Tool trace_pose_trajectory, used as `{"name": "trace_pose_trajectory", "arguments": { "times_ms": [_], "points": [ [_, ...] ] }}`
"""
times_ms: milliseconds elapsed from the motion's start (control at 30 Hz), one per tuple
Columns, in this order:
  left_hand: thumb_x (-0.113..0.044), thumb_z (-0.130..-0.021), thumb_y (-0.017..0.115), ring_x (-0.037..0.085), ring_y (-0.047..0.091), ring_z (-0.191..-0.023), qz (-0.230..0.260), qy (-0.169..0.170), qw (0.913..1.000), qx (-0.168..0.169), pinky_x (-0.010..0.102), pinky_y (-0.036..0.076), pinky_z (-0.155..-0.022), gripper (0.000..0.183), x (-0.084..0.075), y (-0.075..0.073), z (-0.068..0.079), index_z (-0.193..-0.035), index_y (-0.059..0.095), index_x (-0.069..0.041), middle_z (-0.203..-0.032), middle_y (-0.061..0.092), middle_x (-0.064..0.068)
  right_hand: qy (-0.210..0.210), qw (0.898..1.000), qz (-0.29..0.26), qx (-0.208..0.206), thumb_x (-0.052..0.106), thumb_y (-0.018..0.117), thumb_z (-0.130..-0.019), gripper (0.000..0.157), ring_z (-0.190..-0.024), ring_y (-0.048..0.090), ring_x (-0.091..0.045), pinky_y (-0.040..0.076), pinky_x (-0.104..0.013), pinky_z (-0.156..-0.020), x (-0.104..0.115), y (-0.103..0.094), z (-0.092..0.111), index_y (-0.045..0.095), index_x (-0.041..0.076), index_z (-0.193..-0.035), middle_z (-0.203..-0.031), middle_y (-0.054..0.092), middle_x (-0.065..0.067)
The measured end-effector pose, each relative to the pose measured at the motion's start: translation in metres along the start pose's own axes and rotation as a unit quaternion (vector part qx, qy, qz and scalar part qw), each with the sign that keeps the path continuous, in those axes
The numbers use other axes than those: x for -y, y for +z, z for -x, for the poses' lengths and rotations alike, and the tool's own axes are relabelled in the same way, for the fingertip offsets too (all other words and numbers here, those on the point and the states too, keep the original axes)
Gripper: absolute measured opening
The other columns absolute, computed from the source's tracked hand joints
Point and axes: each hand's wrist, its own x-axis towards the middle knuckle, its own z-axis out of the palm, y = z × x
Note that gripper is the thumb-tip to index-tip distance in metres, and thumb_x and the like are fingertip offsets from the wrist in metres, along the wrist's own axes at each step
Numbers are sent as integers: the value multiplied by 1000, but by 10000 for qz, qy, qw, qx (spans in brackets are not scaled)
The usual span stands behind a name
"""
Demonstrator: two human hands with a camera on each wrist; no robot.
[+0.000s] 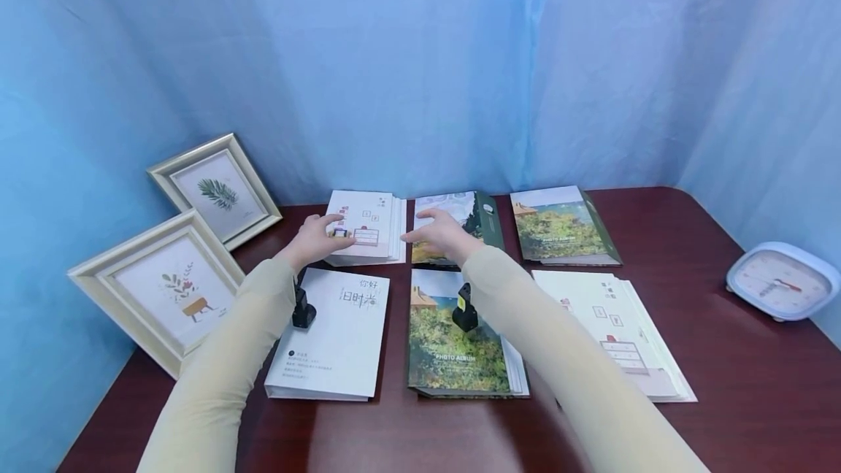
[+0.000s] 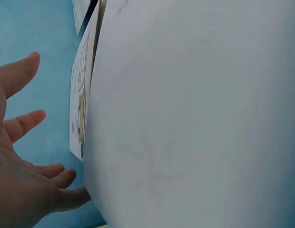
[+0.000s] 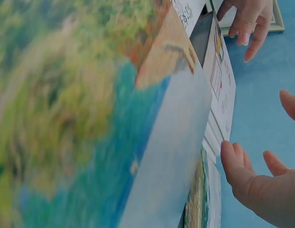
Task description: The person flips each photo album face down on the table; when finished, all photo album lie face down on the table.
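Observation:
In the head view my left hand [image 1: 317,241] is over the left side of the white photo album [image 1: 371,228] in the back row, thumb and fingers spread. My right hand [image 1: 447,233] reaches in from the other side, its fingertips beside that album's right page edges. Beneath the right hand lies an album with a landscape cover [image 1: 488,221]. The right wrist view has the right hand [image 3: 261,190] with parted fingers by the white album [image 3: 221,85], the left hand [image 3: 252,21] beyond it. A nearby white cover [image 2: 185,114] fills much of the left wrist view.
Another landscape album [image 1: 561,232] lies at back right. The front row holds a white album [image 1: 335,341], a photo album with a green landscape [image 1: 456,367] and a white one [image 1: 611,341]. Two picture frames [image 1: 223,192] lean at left; a clock [image 1: 782,283] stands at right.

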Motion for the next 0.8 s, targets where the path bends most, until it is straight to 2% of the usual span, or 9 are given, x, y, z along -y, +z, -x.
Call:
{"name": "trace_pose_trajectory", "arguments": {
  "times_ms": [200,333,467,600,800],
  "points": [
    [-41,-92,57,41,21,-140,486,-348,9977,329,57,23,-111,75,6,-5,-2,-151,24,-7,-155,17,24,133,9990,-291,309,14,69,-87,74,-135,38,-33,39,-43,-106,4,11,-5,28,13,-149,-151,30,-15],
    [-41,-93,57,40,22,-140,747,-378,9954,477,58,22,-111,75,9,-4,-2,-151,23,-7,-154,20,23,293,9963,-649,472,15,68,-88,75,-138,32,-35,35,-43,-109,2,20,-10,25,12,-150,-153,27,-16],
    [-40,-93,57,38,22,-140,918,-390,9930,630,58,20,-112,74,11,-1,-3,-151,23,-8,-155,19,23,552,9930,-947,448,16,67,-89,75,-142,24,-34,28,-44,-113,-1,28,-15,24,11,-151,-156,21,-14],
    [-40,-93,57,38,19,-140,969,-458,9920,663,59,19,-112,74,11,0,-5,-151,24,-10,-155,17,22,683,9894,-1215,415,17,65,-90,77,-143,20,-33,23,-45,-115,-3,31,-17,20,11,-152,-157,18,-13],
    [-39,-94,56,38,20,-140,1087,-457,9910,635,58,20,-112,73,11,0,-6,-151,23,-9,-156,16,22,640,9886,-1243,564,19,65,-90,79,-144,18,-35,19,-46,-117,-1,32,-19,17,11,-152,-158,14,-12]
  ]
}}
